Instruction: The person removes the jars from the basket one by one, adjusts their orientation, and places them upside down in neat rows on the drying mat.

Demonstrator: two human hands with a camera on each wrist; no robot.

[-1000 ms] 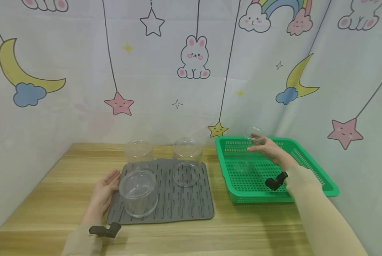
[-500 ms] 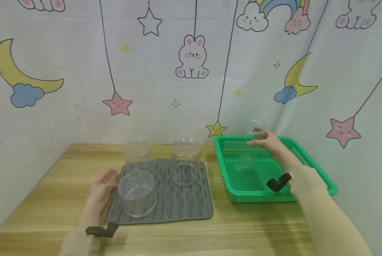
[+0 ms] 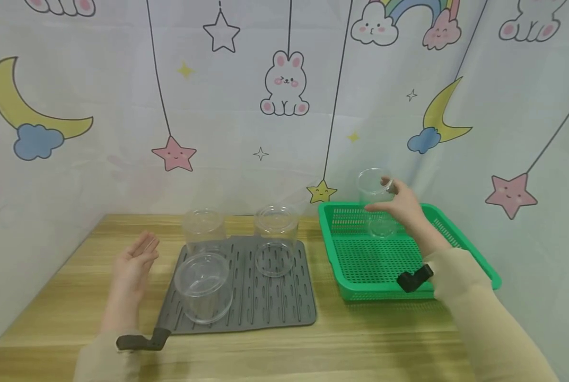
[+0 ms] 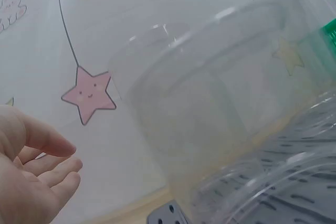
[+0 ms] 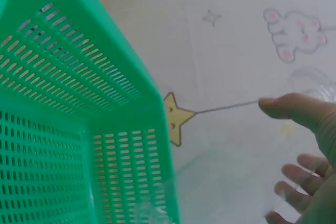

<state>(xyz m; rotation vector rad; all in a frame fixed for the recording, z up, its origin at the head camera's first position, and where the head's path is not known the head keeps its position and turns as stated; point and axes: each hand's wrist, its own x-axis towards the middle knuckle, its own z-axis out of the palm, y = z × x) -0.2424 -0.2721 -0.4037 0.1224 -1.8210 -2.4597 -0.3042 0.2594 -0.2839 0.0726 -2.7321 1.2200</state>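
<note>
My right hand (image 3: 405, 206) grips a clear, tall plastic jar (image 3: 369, 195) over the back of the green basket (image 3: 384, 293), thumb on one side and fingers on the other. The right wrist view shows this jar (image 5: 226, 177) faintly, beside the basket wall. My left hand (image 3: 130, 265) holds nothing; it is raised left of the grey mat (image 3: 265, 305), fingers loosely bent. On the mat stand three more clear containers: a wide one (image 3: 204, 289) at front left, one (image 3: 203, 228) behind it and one (image 3: 276, 231) at back right. The left hand (image 4: 37, 171) is apart from them.
The basket has slotted walls and stands on the wooden table (image 3: 313, 350), right of the mat. Close behind the table hangs a pale curtain (image 3: 236, 180) printed with stars, moons and rabbits. Black wrist mounts (image 3: 143, 340) are strapped on both sleeves.
My right hand has lifted the jar somewhat higher over the basket. The left hand has moved left and up, away from the front container. The containers on the mat stay put.
</note>
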